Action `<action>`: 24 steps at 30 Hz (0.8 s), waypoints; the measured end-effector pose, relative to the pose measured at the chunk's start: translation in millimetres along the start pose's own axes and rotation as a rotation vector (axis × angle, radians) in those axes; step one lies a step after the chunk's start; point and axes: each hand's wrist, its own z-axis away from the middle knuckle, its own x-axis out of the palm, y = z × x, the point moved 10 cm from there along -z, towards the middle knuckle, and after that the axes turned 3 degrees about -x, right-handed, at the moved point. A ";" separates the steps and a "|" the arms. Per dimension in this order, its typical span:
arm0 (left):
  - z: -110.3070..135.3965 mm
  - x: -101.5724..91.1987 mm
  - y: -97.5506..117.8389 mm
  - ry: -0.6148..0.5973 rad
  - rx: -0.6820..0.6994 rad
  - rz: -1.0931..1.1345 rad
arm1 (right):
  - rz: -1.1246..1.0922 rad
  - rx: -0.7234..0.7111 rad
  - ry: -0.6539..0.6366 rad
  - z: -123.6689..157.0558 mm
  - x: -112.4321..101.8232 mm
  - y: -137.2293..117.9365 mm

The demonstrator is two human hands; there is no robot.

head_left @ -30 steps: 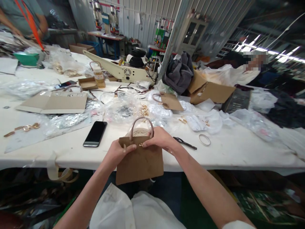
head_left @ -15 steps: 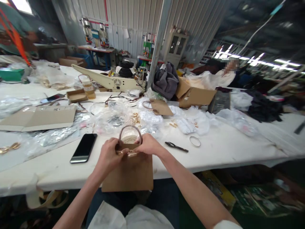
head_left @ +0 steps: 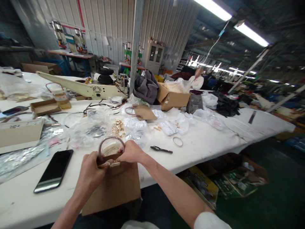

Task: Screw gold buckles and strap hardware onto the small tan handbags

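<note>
I hold a small brown handbag (head_left: 116, 190) with a round pinkish handle (head_left: 111, 140) at the near edge of the white table (head_left: 209, 143). My left hand (head_left: 90, 175) grips the bag's top left side, its fingers curled at the gold clasp (head_left: 111, 164). My right hand (head_left: 132, 152) is closed over the top right edge by the handle's base. The bag hangs down over the table's edge toward my lap.
A black phone (head_left: 54, 170) lies left of the bag. Black pliers (head_left: 161, 149) and a metal ring (head_left: 177, 141) lie to the right. Plastic bags, gold fittings (head_left: 117, 127), another brown bag (head_left: 141, 112), cardboard boxes (head_left: 172, 98) and a cream machine arm (head_left: 78, 87) fill the table behind.
The view has swung to the right and the bag now sits lower left in the picture. Both hands keep their hold at the bag's top by the clasp.
</note>
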 end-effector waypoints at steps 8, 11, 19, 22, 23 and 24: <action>3.2 -5.6 -18.9 0.041 -0.172 0.122 | 0.042 -0.081 -0.032 -3.6 -2.4 -3.9; 11.7 -14.3 -39.2 0.071 -0.306 0.269 | -0.153 -0.123 -0.113 1.5 -7.6 0.3; 49.1 13.7 -68.5 -0.166 -0.563 0.646 | 0.273 0.084 0.538 30.7 -186.8 95.7; 60.0 23.7 -73.8 -0.156 -0.660 0.813 | 0.422 0.261 0.616 40.1 -230.8 153.6; 62.9 27.9 -74.4 -0.157 -0.683 0.876 | 0.450 0.290 0.613 40.9 -235.1 168.8; 65.7 32.0 -74.7 -0.161 -0.703 0.930 | 0.475 0.307 0.608 40.8 -235.8 181.3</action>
